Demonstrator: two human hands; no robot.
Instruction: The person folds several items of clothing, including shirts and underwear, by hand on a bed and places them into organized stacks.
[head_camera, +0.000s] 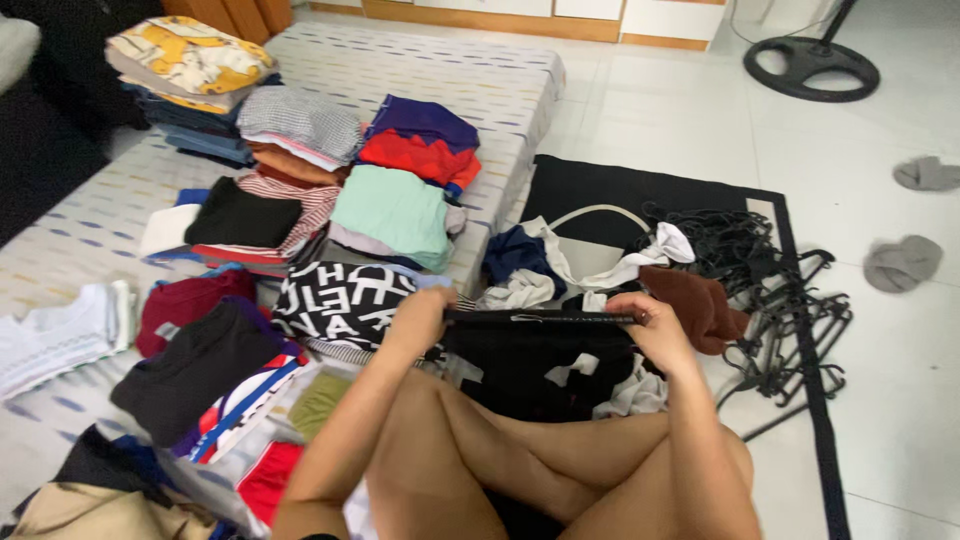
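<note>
Floor-level laundry heap — both hands, right too, clench a black garment, its body hidden below.

**Counts by kind**

Two hands: left hand, right hand, both on one black garment. One mattress with roughly a dozen folded stacks or single folded pieces; exact number can't be told, they overlap. One loose heap of unfolded clothes at the mattress's near corner. One tangle of black hangers on the black mat, too knotted to count. Two grey cloth lumps on the floor. One round fan base.
</note>
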